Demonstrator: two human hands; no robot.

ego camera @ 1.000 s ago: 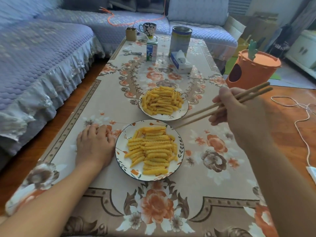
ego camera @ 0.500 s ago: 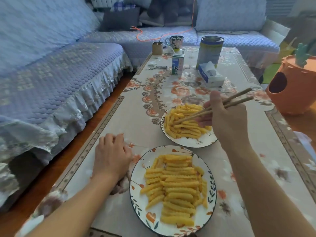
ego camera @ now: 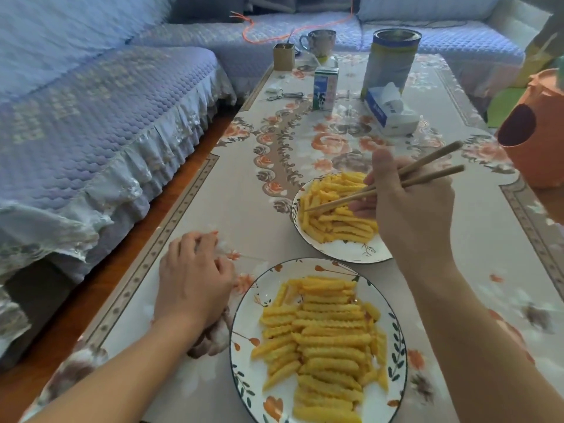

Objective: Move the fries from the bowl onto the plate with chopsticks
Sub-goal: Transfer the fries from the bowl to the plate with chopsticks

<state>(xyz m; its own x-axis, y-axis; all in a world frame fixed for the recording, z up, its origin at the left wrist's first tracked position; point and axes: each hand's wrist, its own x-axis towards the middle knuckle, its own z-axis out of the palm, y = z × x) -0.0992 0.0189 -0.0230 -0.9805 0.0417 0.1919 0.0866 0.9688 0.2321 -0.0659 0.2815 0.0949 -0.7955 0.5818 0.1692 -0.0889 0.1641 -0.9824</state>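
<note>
**Chopsticks over the far bowl of fries**

Over the far dish, the right hand (ego camera: 409,206) grips a pair of wooden chopsticks (ego camera: 360,196), its fingers curled round their middle while the upper ends stick out past the knuckles to the right. The tips slant down and to the left and sit on the heap of crinkle-cut fries (ego camera: 335,209) near the left side of the bowl (ego camera: 345,254); whether a fry is pinched between the tips cannot be told. The bowl is white with a small sprig drawn on its near rim, and the right hand covers its right part.

Just nearer than the bowl lies the plate (ego camera: 244,328), larger, white, with orange flowers and dark leaves round its rim. It carries a second pile of fries (ego camera: 323,340), most laid crosswise in a loose stack. Bowl and plate are close together but do not touch.

The left hand (ego camera: 192,279) rests palm down on the bench (ego camera: 213,196) just left of the plate, fingers loosely bent and holding nothing.

The bench wears a beige cloth with orange roses. At its far end stand a small milk carton (ego camera: 325,90), a tall round tin (ego camera: 389,62), a tissue box (ego camera: 390,112) in front of the tin, a patterned mug (ego camera: 319,41) and a small brown box (ego camera: 283,56). A blue quilted sofa (ego camera: 91,111) runs along the left and behind, and an orange container (ego camera: 537,129) stands at the right edge.
</note>
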